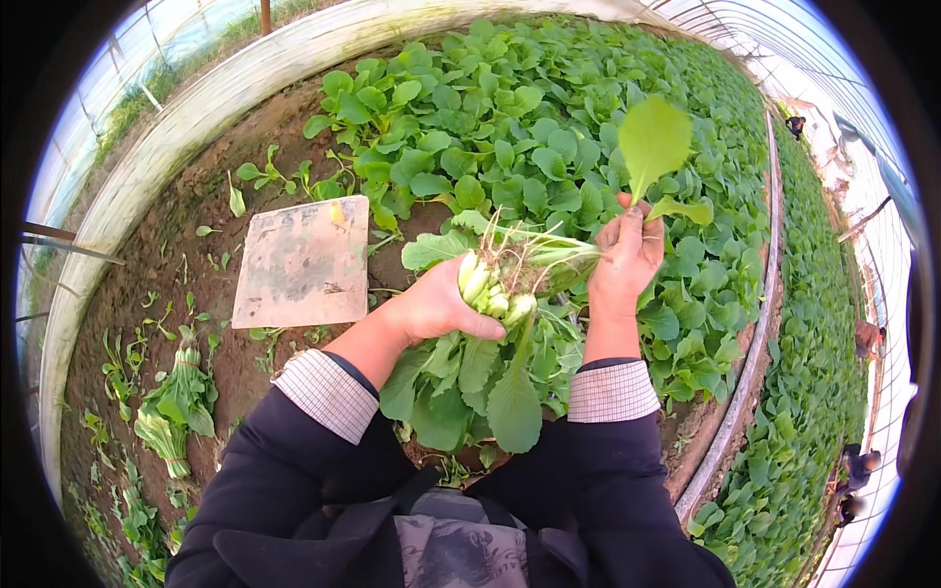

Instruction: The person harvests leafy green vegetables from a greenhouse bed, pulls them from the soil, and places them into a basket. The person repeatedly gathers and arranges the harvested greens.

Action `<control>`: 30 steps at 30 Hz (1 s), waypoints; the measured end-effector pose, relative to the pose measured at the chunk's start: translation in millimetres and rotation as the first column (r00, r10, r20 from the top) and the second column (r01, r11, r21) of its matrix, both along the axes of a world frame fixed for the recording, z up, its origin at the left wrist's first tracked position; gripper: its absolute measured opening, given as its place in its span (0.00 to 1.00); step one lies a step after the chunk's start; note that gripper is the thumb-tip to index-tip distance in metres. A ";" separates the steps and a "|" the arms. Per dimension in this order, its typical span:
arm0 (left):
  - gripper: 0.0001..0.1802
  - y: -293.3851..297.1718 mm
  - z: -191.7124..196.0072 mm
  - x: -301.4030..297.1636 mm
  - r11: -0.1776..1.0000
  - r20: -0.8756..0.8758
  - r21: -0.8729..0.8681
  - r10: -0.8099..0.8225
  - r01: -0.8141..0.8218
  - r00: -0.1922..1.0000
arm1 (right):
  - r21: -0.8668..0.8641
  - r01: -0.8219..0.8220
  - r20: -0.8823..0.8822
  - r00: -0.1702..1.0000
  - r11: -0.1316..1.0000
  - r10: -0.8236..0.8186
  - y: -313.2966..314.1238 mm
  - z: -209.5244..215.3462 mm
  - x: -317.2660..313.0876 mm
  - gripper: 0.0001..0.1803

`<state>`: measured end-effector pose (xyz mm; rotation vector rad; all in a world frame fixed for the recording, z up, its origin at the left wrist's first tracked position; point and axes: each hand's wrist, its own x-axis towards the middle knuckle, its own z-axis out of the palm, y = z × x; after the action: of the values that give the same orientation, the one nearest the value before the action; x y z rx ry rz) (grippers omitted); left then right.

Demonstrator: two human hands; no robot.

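Note:
My left hand is wrapped round a bunch of leafy greens. Its pale stem ends and thin roots point up, and its broad leaves hang down over my lap. Just to the right, my right hand is closed on a loose yellow-green leaf, which stands up above the fingers. A second, smaller leaf sticks out to the right of that hand. Pale stems with roots stretch from the top of the bunch to the right hand's fingers, which partly hide their far ends.
A square, soil-stained board lies on bare soil at the left. Tied bundles of greens lie lower left, among scattered leaves. Dense growing greens fill the bed ahead. A pale pipe runs along the right; people are beyond.

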<state>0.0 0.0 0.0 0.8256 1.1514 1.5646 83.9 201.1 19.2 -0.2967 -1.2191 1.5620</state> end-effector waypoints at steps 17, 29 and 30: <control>0.41 -18.9 6.5 -14.0 0.965 -0.058 0.050 0.259 -0.256 0.964 | 0.582 -0.143 0.761 0.441 0.800 -0.475 58.9 -45.5 32.7 0.26; 0.42 -17.6 8.4 -10.6 0.985 0.022 0.011 0.173 -0.173 0.985 | 0.202 0.048 0.305 0.946 0.978 -0.109 18.2 -27.5 5.4 0.08; 0.41 -18.0 10.1 -10.0 0.983 0.050 0.011 0.180 -0.181 0.982 | -0.072 0.048 0.324 0.946 0.996 -0.022 18.3 -21.2 9.0 0.14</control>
<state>-10.0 -18.0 10.1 0.7042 1.2071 1.7350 92.8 219.4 -2.0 -0.6437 -1.3959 1.5734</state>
